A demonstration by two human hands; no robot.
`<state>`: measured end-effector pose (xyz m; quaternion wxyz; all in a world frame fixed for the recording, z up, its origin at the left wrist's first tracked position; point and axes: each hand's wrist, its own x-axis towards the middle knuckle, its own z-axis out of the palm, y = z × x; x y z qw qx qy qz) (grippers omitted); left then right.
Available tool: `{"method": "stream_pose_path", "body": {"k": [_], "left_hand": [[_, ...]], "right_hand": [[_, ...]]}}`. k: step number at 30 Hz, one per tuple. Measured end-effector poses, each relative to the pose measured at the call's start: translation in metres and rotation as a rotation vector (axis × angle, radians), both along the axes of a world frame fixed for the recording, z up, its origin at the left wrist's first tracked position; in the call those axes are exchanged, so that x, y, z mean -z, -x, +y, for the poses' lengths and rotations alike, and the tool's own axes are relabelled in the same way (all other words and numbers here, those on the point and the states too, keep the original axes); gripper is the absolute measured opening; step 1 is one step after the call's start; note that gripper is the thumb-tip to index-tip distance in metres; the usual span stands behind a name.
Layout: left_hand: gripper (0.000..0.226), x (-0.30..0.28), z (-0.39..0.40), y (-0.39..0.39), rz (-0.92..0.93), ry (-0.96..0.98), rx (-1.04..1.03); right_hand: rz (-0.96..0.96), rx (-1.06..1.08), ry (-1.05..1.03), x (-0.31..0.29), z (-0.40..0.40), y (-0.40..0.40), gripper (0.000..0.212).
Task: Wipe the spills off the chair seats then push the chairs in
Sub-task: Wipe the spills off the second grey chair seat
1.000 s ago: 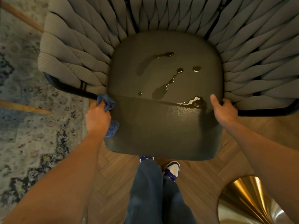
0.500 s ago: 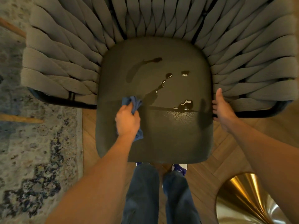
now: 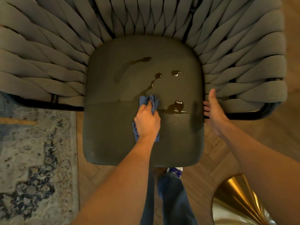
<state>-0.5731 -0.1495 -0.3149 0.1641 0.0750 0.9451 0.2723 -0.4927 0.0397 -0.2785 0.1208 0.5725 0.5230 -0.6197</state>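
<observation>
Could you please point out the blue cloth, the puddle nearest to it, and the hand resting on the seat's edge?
Blue cloth (image 3: pixel 150 101): head view, bunched upper end.
Dark liquid puddle (image 3: pixel 176 106): head view, middle.
Right hand (image 3: pixel 214 111): head view, palm.

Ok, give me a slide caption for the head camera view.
Left hand presses a blue cloth toward dark spills on the chair seat; right hand steadies its edge.

A: Camera count and mounting?
B: One wide-angle unit, head-worn. Aimed forward and steeply down, almost straight onto the chair seat (image 3: pixel 142 88).

A: Range?
B: Close. Seat filling mid-frame, woven backrest (image 3: pixel 146 15) bowed along the top edge by lens distortion, both forearms entering from the bottom.

A: Frame limits?
B: Rug (image 3: pixel 37 159) at left, wooden floor (image 3: pixel 211 159) at right and below.

A: Overlap with another view?
B: Not applicable, single view only.
</observation>
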Motion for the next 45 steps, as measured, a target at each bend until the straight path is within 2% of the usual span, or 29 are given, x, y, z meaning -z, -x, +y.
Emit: {"method": "stream_pose_path", "body": {"k": [6, 9, 11, 14, 18, 22, 24, 28, 30, 36, 41, 45], "left_hand": [[0.037, -0.004, 0.060, -0.028, -0.097, -0.068, 0.073], [0.031, -0.006, 0.094, -0.048, -0.173, -0.077, 0.177], [0.031, -0.007, 0.116, -0.062, -0.207, -0.094, 0.273], [0.036, -0.007, 0.134, -0.073, -0.229, -0.071, 0.363], [0.036, -0.007, 0.128, -0.068, -0.186, 0.005, 0.486], [0.037, -0.010, 0.106, -0.044, -0.060, 0.162, 0.688], [0.042, -0.012, 0.086, -0.027, -0.033, 0.224, 0.716], [0.054, -0.009, 0.029, 0.015, -0.028, 0.336, 0.642], [0.055, -0.006, -0.004, 0.037, -0.014, 0.381, 0.576], [0.059, 0.001, -0.107, 0.092, 0.074, 0.375, 0.322], [0.058, 0.006, -0.167, 0.122, 0.105, 0.443, 0.234], [0.042, 0.009, -0.186, 0.136, 0.107, 0.457, 0.068]], "right_hand": [[0.001, 0.009, -0.008, 0.004, 0.001, 0.000, 0.087], [-0.016, 0.033, -0.016, 0.007, 0.002, 0.000, 0.096], [-0.018, 0.047, -0.029, 0.009, 0.004, -0.002, 0.094], [-0.053, 0.045, -0.047, 0.014, 0.007, -0.008, 0.113], [-0.088, -0.017, -0.106, 0.022, 0.009, -0.006, 0.085], [-0.146, -0.237, -0.296, 0.026, 0.008, 0.001, 0.065], [-0.152, -0.335, -0.364, 0.027, 0.005, 0.007, 0.065], [-0.159, -0.452, -0.470, 0.021, -0.005, 0.021, 0.101], [-0.197, -0.491, -0.503, 0.022, -0.009, 0.026, 0.113], [-0.297, -0.517, -0.574, 0.025, -0.017, 0.036, 0.114], [-0.300, -0.549, -0.587, 0.027, -0.013, 0.042, 0.126], [-0.301, -0.564, -0.589, 0.028, -0.009, 0.045, 0.132]]}}
